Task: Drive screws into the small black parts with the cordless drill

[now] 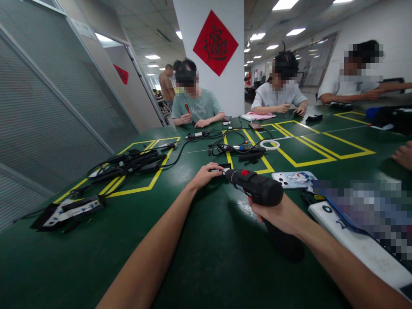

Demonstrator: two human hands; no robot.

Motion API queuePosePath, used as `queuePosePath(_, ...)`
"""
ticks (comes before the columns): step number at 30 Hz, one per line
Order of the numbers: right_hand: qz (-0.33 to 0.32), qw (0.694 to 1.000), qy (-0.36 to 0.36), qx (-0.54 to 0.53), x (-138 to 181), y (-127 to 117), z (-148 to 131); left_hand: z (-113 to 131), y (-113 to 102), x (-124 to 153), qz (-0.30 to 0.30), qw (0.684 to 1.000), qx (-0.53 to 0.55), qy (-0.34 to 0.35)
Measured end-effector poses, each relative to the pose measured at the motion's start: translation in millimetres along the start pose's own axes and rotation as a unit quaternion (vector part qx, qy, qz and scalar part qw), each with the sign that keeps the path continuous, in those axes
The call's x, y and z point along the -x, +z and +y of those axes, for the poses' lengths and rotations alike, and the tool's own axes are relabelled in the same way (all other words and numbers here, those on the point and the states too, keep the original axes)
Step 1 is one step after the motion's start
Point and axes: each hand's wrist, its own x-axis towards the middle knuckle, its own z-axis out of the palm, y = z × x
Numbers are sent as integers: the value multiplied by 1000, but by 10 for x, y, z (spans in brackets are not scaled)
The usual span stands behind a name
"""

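My right hand (277,212) is wrapped round the grip of a black cordless drill (254,185) with a red switch on top. The drill points away to the left, and its chuck end meets a small black and white part (226,168) on the green table. My left hand (207,175) is closed on that part, fingertips pressing it from the left side. The bit's tip and the exact contact are too small to make out.
Bundled black cables (135,161) lie at left, near a black and white device (72,210). More cables (238,148) and a white ring (269,145) lie beyond my hands. A phone (294,179) and a white power bank (354,244) are at right. Several people sit across the table (180,253).
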Motion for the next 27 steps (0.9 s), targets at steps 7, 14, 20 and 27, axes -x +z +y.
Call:
queuePosePath(7, 6, 1000, -5, 5, -2, -6, 38, -10, -4, -1, -4, 1000, 2, 6)
queuePosePath(14, 8, 1000, -2, 2, 11, -2, -6, 3, -3, 4, -3, 1000, -1, 0)
queuePosePath(20, 0, 1000, -10, -6, 13, 1, -29, -5, -16, -4, -5, 1000, 1, 2)
queuePosePath(27, -3, 1000, -16, -11, 10, 2, -21, -19, -13, 0, -5, 1000, 3, 3)
